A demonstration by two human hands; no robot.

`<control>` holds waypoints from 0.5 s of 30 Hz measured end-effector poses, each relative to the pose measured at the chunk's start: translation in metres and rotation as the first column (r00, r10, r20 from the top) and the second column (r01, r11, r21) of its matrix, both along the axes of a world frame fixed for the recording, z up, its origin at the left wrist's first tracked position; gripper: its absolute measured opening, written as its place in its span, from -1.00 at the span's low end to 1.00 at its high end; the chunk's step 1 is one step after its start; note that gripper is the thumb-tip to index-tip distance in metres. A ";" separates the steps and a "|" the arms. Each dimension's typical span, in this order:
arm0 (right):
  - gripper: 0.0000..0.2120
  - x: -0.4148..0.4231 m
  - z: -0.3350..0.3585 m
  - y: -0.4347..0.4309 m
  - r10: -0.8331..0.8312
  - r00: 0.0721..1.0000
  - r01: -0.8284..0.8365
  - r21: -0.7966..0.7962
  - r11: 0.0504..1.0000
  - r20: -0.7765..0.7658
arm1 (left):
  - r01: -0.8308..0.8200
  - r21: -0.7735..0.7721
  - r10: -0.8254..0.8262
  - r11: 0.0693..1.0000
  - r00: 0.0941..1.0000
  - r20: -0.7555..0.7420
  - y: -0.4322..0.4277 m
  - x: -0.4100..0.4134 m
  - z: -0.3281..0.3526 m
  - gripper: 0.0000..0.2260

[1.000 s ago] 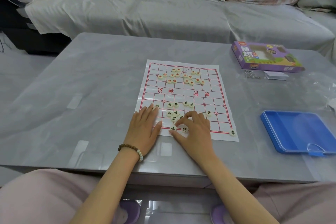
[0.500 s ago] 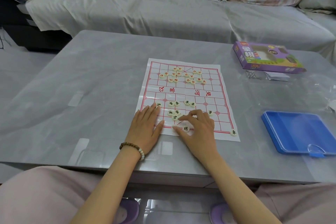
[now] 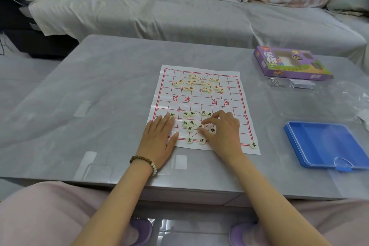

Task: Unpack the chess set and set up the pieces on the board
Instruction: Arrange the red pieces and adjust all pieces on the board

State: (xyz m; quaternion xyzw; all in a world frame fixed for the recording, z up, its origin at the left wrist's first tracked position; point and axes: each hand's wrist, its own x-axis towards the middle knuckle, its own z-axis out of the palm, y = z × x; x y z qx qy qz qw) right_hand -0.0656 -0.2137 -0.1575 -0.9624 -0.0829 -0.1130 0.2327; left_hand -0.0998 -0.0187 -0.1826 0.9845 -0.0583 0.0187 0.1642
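My left hand [image 3: 159,138] lay flat, fingers straight, pinning the near-left corner of the paper board [image 3: 225,104]. My right hand [image 3: 223,132] pinched one black-lettered piece [image 3: 200,126] between thumb and forefinger, in the loose cluster on the near half. I judged it best to lift that piece clear rather than slide it, so as not to knock its neighbours, and to set it squarely on a line crossing. Along the near edge I read the 士 piece [image 3: 189,140], the 將 piece [image 3: 201,141] and the 車 piece [image 3: 253,144]; the river band showed 楚河, and the purple box [image 3: 289,64] read 象棋 and XIANG QI.
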 end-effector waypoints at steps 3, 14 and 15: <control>-0.78 -0.003 0.008 -0.020 -0.021 0.998 0.016 0.087 0.996 0.055 | -0.002 0.003 0.002 1.000 1.000 0.023 -0.001 -0.001 0.003 -0.29; -0.83 -0.020 0.003 -0.091 0.106 0.993 -0.106 -0.007 0.994 -0.050 | 0.223 0.040 -0.226 0.974 0.970 0.091 -0.058 -0.001 0.006 -0.26; -0.83 -0.022 0.002 -0.092 0.131 0.989 -0.133 -0.029 0.991 -0.065 | 0.226 0.050 -0.230 0.973 0.969 0.094 -0.061 0.000 0.006 -0.26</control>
